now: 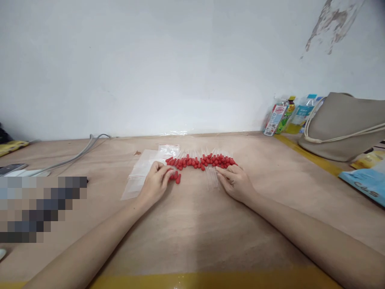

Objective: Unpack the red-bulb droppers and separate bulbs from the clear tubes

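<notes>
Red rubber bulbs (pixel 195 162) lie in a dense row across the middle of the table, with thin clear stems pointing away behind them. My left hand (pixel 156 180) is closed, thumb and fingertips pinched at a red rubber bulb beside a small group of loose bulbs (pixel 178 179). Its fingers partly hide what they grip. In front of the row lie several clear thin tubes (pixel 211 178). My right hand (pixel 236 181) is at their right side, thumb and index finger closed on a tube end. Under and beside my left hand lie clear plastic zip bags (pixel 136 170).
A grey cable (pixel 70 157) runs over the table at the left, near a phone (pixel 12 168). Drink bottles (pixel 302 114), a carton (pixel 275 119), a grey bag (pixel 345 126) and a blue packet (pixel 365 182) stand or lie at the right. A white wall (pixel 180 68) closes off the back.
</notes>
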`<control>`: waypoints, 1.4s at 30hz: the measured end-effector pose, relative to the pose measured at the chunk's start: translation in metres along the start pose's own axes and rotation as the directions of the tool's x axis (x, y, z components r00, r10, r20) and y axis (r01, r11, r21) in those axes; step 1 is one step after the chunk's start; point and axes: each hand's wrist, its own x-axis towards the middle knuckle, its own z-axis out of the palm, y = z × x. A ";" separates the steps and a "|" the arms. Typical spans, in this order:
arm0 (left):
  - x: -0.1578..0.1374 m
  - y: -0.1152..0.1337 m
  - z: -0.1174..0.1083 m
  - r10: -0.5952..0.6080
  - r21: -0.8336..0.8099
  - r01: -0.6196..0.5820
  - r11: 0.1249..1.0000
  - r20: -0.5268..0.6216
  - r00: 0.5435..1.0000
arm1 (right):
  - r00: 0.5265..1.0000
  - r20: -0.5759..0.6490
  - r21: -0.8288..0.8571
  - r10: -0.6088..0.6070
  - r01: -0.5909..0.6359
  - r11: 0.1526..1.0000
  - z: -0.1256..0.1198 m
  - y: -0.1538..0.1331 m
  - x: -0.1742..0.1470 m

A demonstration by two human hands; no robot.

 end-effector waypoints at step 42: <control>0.052 0.050 0.077 0.171 0.194 -0.187 0.963 0.098 0.980 | 0.948 0.306 0.068 -0.092 0.075 0.995 0.004 -0.027 0.017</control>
